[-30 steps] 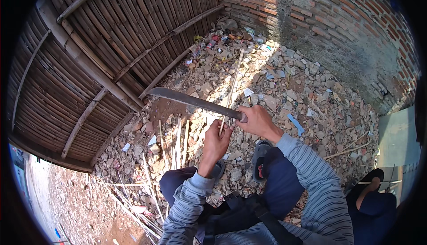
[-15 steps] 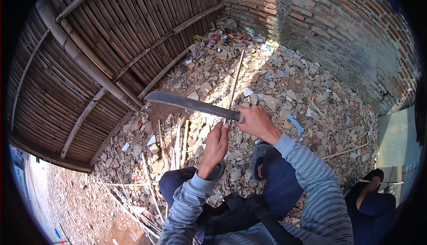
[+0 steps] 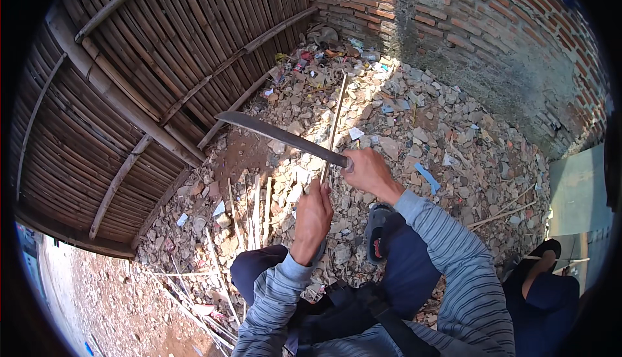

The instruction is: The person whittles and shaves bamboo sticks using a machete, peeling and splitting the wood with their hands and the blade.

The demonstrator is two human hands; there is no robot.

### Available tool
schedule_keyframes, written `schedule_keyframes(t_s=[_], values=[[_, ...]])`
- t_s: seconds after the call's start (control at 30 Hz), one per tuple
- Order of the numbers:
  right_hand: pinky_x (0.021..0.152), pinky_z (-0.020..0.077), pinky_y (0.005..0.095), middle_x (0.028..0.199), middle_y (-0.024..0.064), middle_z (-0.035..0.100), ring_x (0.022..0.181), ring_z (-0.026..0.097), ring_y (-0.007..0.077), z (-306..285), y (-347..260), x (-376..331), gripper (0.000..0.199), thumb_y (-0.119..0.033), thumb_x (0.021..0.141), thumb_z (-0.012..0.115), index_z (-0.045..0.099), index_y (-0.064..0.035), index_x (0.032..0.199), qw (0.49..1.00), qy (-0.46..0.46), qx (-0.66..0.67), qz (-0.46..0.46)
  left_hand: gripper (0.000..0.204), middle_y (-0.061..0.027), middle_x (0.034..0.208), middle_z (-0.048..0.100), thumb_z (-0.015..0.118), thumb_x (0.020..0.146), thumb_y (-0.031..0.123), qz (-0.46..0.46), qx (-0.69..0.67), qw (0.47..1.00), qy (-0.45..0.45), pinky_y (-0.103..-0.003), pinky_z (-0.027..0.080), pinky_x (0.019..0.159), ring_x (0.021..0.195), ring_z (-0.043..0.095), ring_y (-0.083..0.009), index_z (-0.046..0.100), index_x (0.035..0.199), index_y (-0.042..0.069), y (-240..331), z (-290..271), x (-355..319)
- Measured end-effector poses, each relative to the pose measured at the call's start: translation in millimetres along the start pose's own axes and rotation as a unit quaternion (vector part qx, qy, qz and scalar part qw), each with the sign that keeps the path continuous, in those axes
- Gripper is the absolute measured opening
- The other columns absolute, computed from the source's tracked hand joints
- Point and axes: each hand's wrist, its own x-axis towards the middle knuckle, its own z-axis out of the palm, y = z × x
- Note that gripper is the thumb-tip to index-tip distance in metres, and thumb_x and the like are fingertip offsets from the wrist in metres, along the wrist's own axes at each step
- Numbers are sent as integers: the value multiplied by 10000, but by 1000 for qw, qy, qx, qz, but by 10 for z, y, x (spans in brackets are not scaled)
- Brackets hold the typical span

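Note:
My right hand (image 3: pixel 372 173) is closed round the handle of a machete (image 3: pixel 280 135) with a long dark blade, which reaches out to the left and slightly away from me. Below it, my left hand (image 3: pixel 312 219) grips the near end of a thin bamboo strip (image 3: pixel 337 116). That strip points away from me over the rubble, and the blade crosses it just beyond my left fingers. Whether the edge touches the strip or only passes over it, I cannot tell. My fingers partly cover the machete's handle and the strip's near end.
Stones and litter cover the ground (image 3: pixel 402 143). Several pale bamboo strips (image 3: pixel 267 209) lie near my left knee, with more at lower left. A bamboo-slat wall (image 3: pixel 188 39) stands at left, a brick wall (image 3: pixel 479 33) behind. Another person's leg (image 3: pixel 551 292) shows at lower right.
The machete has swung a little, its tip now pointing further away from me. My right hand has shifted slightly left and away. My left hand keeps its grip on the strip, turned a little.

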Motion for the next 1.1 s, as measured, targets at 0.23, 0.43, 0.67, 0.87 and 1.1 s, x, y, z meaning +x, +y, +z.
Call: schedule_keyframes(t_s=[0.23,0.43,0.67,0.87,1.1], values=[[720,590,501,767,216,729,748,731,427,24,24,31,300,-183,772,763,765,-43,1038,1000,11,19,-4,213,-324,646,601,519,1098,168,-3,1,1000,5,-610,431,520,614,616,-548,559,987,-10,-79,23,-10],[711,594,509,762,225,727,737,729,438,-56,254,194,191,-159,782,726,749,-31,922,996,40,46,58,192,-330,641,601,517,1102,178,-12,40,999,-24,-625,435,513,612,627,-542,526,1053,-8,-28,52,-71],[743,592,531,771,212,734,760,737,429,-69,168,39,216,-175,770,756,753,-60,954,1000,-3,-15,-11,189,-307,633,615,518,1102,193,13,77,997,-9,-616,477,505,592,629,-531,492,1062,10,-99,99,-29],[730,595,517,758,196,731,771,736,420,-75,187,33,247,-158,755,735,762,-106,995,997,-16,-56,-50,213,-291,632,614,499,1111,207,5,78,997,-11,-608,471,526,595,634,-514,521,1039,8,-54,83,-58],[717,598,469,804,186,746,787,751,393,-169,382,102,276,-260,811,785,770,-55,995,998,32,17,47,399,-186,643,609,391,1154,303,-71,-108,991,-36,-507,462,613,618,636,-409,666,1076,25,21,-127,0]])
